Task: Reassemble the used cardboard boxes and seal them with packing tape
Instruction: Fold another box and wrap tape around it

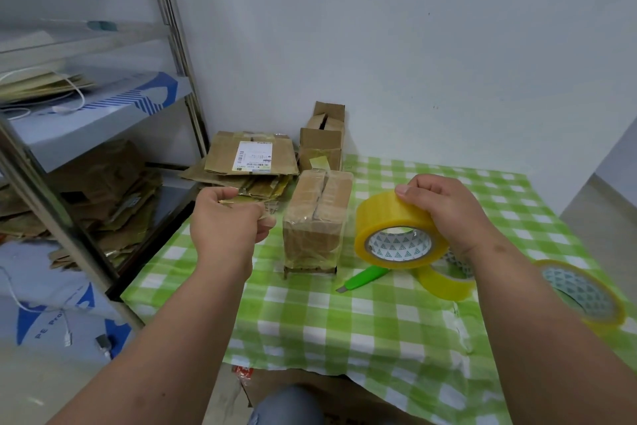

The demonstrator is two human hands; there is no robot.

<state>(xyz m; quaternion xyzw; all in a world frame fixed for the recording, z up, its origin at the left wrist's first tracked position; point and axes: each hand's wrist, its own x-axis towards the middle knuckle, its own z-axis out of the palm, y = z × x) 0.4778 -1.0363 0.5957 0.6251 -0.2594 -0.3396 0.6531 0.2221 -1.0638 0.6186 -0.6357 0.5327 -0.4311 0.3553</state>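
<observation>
Green-and-white checked cloth (362, 328) covers the work surface, set against a pale wall, with a metal shelving rack (172, 45) at the left of the frame.

Right hand (448, 211): fingers curled over the top of a yellow tape roll (396, 231), gripping it just above the cloth, right of centre.

Left hand (227, 221): thumb and fingers pinched together on the free end of the clear tape strip (275, 214), which runs across the assembled cardboard box (315, 221) standing between the two hands. Whether the strip touches the box cannot be determined.

Box status: upright at frame centre, top flaps closed.

Other items: a green utility knife (365, 278) and a second tape roll (444, 280) lie below the held roll; a third roll (582, 290) sits at the right edge. Flattened boxes (248, 162) are stacked at upper centre-left, beside smaller assembled boxes (322, 142).
</observation>
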